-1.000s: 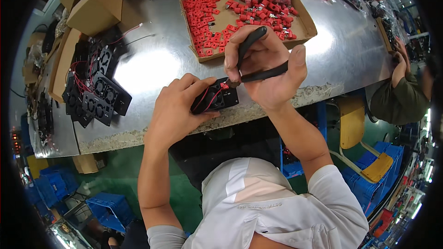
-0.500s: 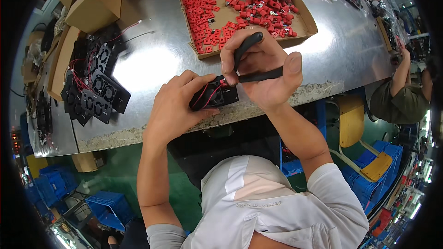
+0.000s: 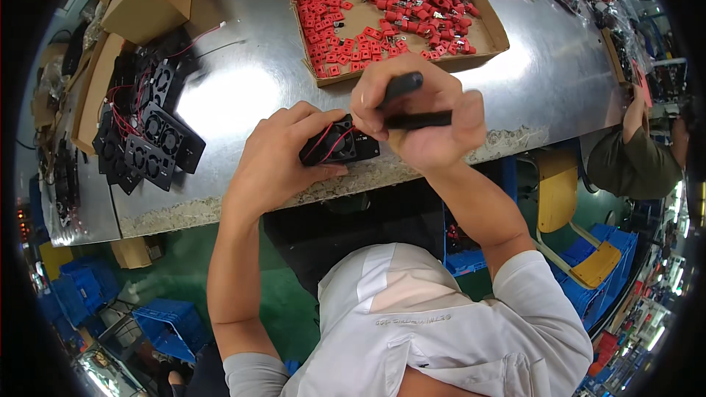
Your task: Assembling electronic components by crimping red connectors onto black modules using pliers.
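Observation:
A small black cooling fan [image 3: 337, 141] with red wires sits on a black panel [image 3: 368, 145] near the front edge of the bench. My left hand [image 3: 279, 148] grips it from the left, with thumb and fingers around its sides. My right hand [image 3: 419, 114] is closed on black-handled pliers [image 3: 419, 120] just right of the panel. The handles stand a little apart inside the palm. The pliers' jaws are hidden behind my fingers, so I cannot tell whether they touch anything.
Several black fan panels [image 3: 154, 147] with red wires are piled at the left beside an open cardboard box [image 3: 151, 4]. Beyond my hands lies a shallow cardboard tray [image 3: 489, 48] of small red parts. A co-worker's arm [image 3: 634, 119] and a yellow chair [image 3: 557, 191] are at the right.
The plier handles have come closer together, and my right hand has tilted slightly. My left hand keeps its hold on the fan, nearly in the same place.

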Available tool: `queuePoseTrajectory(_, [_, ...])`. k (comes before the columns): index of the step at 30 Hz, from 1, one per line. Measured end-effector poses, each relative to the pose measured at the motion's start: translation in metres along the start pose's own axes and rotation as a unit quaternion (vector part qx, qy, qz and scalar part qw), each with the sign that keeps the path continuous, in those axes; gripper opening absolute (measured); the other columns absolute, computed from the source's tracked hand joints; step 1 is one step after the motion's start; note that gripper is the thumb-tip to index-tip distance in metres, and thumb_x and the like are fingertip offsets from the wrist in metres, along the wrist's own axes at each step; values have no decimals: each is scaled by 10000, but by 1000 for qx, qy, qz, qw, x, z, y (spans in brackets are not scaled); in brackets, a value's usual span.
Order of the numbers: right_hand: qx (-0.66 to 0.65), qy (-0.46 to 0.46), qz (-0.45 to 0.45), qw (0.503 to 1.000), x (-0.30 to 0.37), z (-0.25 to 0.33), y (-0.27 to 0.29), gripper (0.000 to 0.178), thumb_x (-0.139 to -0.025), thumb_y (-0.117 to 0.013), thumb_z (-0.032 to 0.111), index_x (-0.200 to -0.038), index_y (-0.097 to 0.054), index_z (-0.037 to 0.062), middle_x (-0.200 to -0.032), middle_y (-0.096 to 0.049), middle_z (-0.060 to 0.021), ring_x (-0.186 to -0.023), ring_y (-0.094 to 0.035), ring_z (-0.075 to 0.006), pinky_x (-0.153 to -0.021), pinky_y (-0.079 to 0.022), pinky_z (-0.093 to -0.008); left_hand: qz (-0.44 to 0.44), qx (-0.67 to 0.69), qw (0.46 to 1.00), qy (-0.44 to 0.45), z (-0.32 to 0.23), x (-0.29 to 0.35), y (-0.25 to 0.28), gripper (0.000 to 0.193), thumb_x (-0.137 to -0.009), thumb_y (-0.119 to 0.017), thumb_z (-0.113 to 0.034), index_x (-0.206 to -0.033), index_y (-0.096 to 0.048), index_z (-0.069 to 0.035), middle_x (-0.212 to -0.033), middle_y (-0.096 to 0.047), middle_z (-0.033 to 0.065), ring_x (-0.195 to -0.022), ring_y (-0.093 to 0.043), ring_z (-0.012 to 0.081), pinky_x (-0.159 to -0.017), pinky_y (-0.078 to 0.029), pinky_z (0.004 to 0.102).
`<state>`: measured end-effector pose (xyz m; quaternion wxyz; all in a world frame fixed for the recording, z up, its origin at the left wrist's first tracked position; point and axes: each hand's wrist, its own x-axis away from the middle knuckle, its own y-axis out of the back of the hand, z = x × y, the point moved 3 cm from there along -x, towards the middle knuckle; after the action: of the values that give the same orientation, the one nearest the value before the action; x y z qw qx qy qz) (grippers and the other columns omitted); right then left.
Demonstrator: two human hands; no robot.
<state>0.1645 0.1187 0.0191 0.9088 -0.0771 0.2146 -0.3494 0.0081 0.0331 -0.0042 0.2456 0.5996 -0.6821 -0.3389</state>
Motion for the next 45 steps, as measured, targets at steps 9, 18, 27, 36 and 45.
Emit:
queuePoseTrajectory(9, [26,-26,329,944,-34,-3,-15,773,-901,-440,681,-750,-632,-53,-672,-623,-119,-524,-582,-228,-507,-475,-316,89,1,985,-148,30,-18,16,598,-623,-847,-226,-1172,-640,-108,-1046,-604,67,-1012,-570,294,-872,-417,418])
queuePoseTrajectory(18, [0,-32,392,920,-51,-1,-24,759,-854,-510,689,-806,-650,-55,-656,-606,-58,-497,-548,-184,-461,-422,-265,146,14,974,-174,35,-36,22,509,-665,-818,-272,-1110,-641,-97,-1077,-594,70,-1039,-549,294,-911,-409,415])
queuePoseTrajectory(27, [-209,27,-6,977,-2,48,26,897,-813,-300,876,-1112,-561,71,-720,-491,-68,-532,-465,-169,-497,-349,-313,60,-18,996,-58,9,-19,10,658,-624,-865,-257,-1224,-630,-123,-1033,-611,101,-944,-590,326,-839,-479,414])
queuePoseTrajectory(36, [-256,65,-97,960,71,14,13,897,-805,-303,879,-1078,-548,61,-768,-513,-110,-557,-460,-201,-507,-358,-342,12,-21,1000,20,-11,3,-3,681,-628,-864,-192,-1255,-617,-99,-1011,-604,116,-929,-591,299,-830,-480,371])
queuePoseTrajectory(45, [-152,99,-55,982,25,22,22,936,-857,-253,832,-1199,-523,4,-851,-541,-146,-676,-504,-227,-623,-427,-341,-45,-20,998,40,-20,14,-7,643,-650,-865,-266,-1229,-628,-117,-961,-616,118,-848,-614,329,-754,-500,403])
